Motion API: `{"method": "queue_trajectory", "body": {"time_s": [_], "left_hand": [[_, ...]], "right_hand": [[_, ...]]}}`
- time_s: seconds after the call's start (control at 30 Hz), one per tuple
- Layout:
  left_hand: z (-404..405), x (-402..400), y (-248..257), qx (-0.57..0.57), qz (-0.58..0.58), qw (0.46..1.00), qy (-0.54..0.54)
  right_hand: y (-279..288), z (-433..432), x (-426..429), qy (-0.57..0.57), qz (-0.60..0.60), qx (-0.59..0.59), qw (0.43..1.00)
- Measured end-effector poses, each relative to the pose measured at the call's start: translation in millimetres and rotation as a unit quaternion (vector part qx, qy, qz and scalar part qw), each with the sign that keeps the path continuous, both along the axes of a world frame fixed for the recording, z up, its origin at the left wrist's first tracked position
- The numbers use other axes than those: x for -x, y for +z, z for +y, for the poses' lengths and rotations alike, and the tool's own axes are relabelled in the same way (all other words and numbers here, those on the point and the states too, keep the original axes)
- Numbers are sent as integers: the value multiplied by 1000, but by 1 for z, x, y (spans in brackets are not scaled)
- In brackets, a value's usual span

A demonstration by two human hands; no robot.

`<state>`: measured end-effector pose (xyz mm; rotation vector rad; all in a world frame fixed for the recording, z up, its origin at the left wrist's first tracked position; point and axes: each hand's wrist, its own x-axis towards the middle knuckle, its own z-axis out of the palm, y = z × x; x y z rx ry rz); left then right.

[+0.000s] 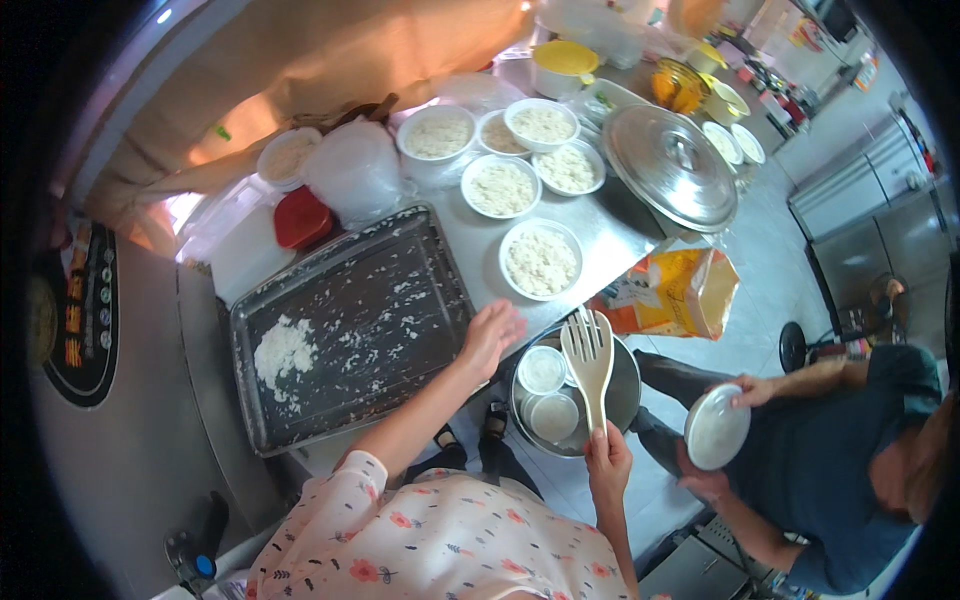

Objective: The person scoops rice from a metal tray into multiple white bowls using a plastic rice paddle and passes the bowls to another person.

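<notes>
My left hand [491,337] holds nothing, its fingers stretched out beside the right edge of a dark baking tray [375,300]. A mound of cooked white rice [285,356] lies at the tray's left, with grains scattered over the rest. Just beyond my fingers, a white bowl of rice [540,259] rests on the steel table [480,251]. My right hand [609,457] grips the handle of a cream-coloured serving utensil [589,352], with a slotted fork against a spoon-like back. Below it stands a large metal pot [622,409] containing several round containers [553,416].
Several more bowls of rice [501,186] stand at the table's back. A metal lid [671,166] and an orange-yellow bag [675,292] are to the right. At the right, another person [810,442] holds a round white container [718,426]. A red box [302,217] sits behind the tray.
</notes>
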<state>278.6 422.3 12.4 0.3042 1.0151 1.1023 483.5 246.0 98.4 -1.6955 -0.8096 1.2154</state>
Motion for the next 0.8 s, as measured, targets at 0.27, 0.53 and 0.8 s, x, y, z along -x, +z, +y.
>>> {"method": "queue_trajectory", "body": {"time_s": [0.27,0.53,0.8], "left_hand": [[-140,108,20,-24,105,985,133],[-251,191,1,84,130,893,422],[-300,224,-13,122,91,857,492]], "right_hand": [[-6,63,74,288,-120,-76,947],[14,69,222,611,-235,-246,715],[-38,50,363,714,-295,-301,560]]}}
